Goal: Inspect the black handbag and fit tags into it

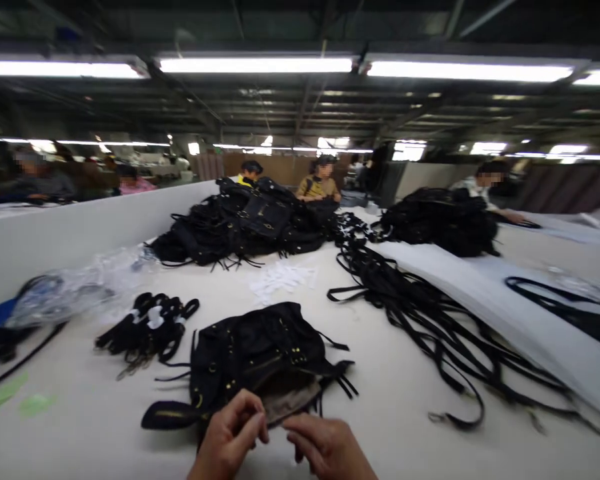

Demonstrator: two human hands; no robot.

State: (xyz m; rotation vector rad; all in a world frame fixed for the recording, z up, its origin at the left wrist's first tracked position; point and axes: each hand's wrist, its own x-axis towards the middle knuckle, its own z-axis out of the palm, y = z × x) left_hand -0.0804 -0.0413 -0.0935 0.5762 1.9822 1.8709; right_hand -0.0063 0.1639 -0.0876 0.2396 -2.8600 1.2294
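head view: hands at a black bag

head view shows a big white table point(405, 373). a black bag point(260, 353) with gold studs and thin straps lies near the front edge, its brown lining showing at the opening. left hand point(230, 437) and right hand point(327, 447) pinch that open edge, fingers pressed together.
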